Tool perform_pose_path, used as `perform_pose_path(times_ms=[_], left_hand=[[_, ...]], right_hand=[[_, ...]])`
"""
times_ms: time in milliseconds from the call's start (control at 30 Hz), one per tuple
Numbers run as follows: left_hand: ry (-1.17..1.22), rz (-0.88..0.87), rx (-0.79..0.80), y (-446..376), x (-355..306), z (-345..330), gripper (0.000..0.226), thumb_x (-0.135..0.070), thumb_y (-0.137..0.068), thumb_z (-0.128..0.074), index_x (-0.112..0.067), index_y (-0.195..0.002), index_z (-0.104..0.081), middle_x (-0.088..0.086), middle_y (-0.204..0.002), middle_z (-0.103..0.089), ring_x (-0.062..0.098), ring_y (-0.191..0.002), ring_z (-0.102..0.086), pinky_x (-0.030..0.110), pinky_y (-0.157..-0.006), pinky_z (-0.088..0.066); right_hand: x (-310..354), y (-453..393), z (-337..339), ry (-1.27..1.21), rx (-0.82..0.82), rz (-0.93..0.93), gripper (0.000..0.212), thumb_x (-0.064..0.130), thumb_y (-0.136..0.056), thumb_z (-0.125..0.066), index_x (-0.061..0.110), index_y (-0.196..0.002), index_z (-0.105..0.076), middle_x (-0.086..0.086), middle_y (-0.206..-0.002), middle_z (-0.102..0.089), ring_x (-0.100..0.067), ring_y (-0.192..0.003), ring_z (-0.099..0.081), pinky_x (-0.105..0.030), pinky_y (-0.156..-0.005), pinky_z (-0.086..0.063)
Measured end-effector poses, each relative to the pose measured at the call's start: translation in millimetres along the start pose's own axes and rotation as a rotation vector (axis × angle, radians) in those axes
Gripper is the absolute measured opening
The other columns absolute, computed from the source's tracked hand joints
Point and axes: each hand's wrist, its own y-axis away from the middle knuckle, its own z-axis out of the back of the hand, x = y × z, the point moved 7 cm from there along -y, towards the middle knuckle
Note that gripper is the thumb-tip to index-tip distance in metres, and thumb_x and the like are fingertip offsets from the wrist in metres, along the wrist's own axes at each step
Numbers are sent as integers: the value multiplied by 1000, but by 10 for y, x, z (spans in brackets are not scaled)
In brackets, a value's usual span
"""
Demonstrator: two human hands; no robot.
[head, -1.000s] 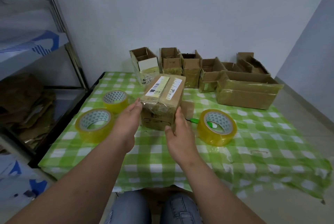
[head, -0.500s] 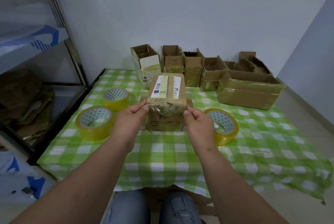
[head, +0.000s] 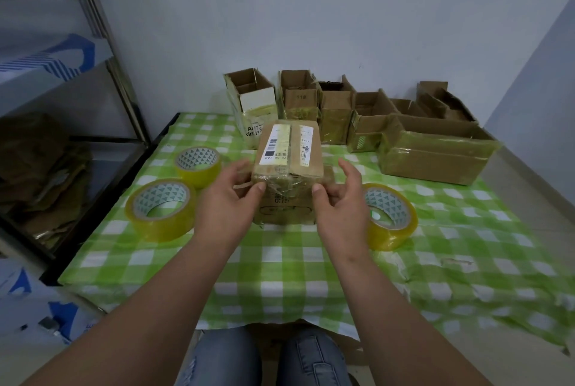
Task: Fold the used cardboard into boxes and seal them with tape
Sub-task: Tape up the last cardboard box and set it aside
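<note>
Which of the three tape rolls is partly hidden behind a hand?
The roll right of the box; the right hand covers its near-left edge. Both left rolls show whole.

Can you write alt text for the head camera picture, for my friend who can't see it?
Two bare hands, the left hand and right hand, hold a small taped cardboard box standing on a green checked tablecloth. Three rolls of yellow tape lie around it, two on the left and one on the right. Open boxes line the wall behind.

Matt cardboard box (head: 287, 167) under glossy tape; glossy tape rolls (head: 161, 210).
</note>
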Motion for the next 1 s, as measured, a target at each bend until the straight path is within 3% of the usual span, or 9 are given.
perform_pose_path(times_ms=[67, 167, 267, 367, 667, 900, 1000], left_hand=[[-171, -86, 37, -29, -136, -4, 51, -31, -90, -69, -51, -133, -49, -28, -101, -62, 4, -98, -66, 36, -86, -56], [-418, -179, 126, -95, -218, -42, 45, -39, -92, -64, -53, -133, -51, -13, -113, -57, 10, -104, -63, 31, -85, -49], [-198, -79, 320, -185, -131, -19, 40, -31, -94, -62, -46, -131, -58, -7, -118, -55, 10, -107, -59, 36, -99, -48], [-36, -5, 484, -196, -99, 4, 47, -11, -96, -57, -45, -128, -61, -4, -123, -55, 9, -106, -59, 33, -100, -48], [-149, -183, 176, -188, -117, -16, 41, -26, -85, -75, -42, -122, -64, -20, -100, -58, -11, -79, -61, 13, -72, -44], [-234, -256, 107, -117, -173, -42, 42, -29, -86, -73, -36, -127, -64, -21, -100, -54, 3, -84, -65, 32, -85, -54], [-278, -247, 135, -106, -195, -57, 45, -35, -87, -69, -36, -131, -61, -21, -101, -51, 6, -89, -64, 37, -88, -53]], right_hand=[[101, -34, -36, 180, 64, 112, 58, 37, -94, -58, 48, -144, -32, 12, -112, -68, -8, -96, -65, -31, -81, -51], [161, -84, -26, 307, 84, 181, 43, 38, -96, -56, 42, -139, -51, 6, -114, -60, -12, -93, -58, -28, -80, -46], [125, -71, -5, 216, 83, 151, 40, 34, -95, -60, 38, -135, -56, 6, -111, -59, -9, -91, -56, -26, -81, -46], [121, -58, -6, 199, 70, 162, 43, 32, -94, -60, 38, -136, -56, 7, -109, -59, -8, -88, -56, -26, -82, -48], [143, -39, 16, 232, 44, 196, 42, 39, -94, -61, 35, -136, -57, 10, -102, -57, -11, -89, -58, -32, -83, -52], [150, -18, 6, 206, 5, 205, 44, 33, -92, -63, 31, -135, -59, 10, -97, -56, -6, -76, -55, -34, -76, -54], [160, 6, 4, 196, 11, 211, 47, 35, -90, -61, 31, -137, -58, 5, -106, -60, -1, -77, -54, -28, -78, -53]])
